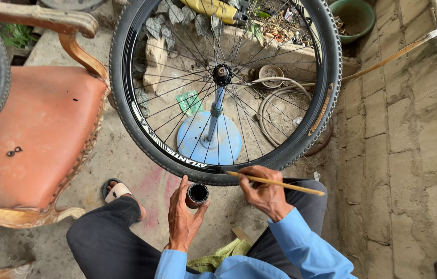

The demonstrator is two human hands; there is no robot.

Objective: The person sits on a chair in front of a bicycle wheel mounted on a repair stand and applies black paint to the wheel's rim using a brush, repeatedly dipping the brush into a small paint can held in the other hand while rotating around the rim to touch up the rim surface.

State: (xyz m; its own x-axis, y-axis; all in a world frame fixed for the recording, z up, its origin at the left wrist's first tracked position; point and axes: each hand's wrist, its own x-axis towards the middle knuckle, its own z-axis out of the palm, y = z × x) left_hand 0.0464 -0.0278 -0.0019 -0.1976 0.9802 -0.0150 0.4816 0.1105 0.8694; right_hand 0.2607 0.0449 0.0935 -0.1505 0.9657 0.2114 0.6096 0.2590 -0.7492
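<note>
Wheel (301, 124) being held upright on blue stand (209, 138), rim accessible. Small can (197, 195) being gripped by left hand (183, 217), at 6 o'clock under tyre. Brush (275, 183) being pinched by right hand (262, 194), tip touching rim, for reach.

Support surface: bare concrete floor (125, 170), dusty, faintly pink-stained near the sandalled foot (120, 194). Directly on it: round blue stand base (229, 142) carrying the upright wheel (226, 88); coiled hose (275, 103); green paper scrap (189, 102); wooden chair (37, 134) with orange seat at left. Block paving (399, 144) at right.
</note>
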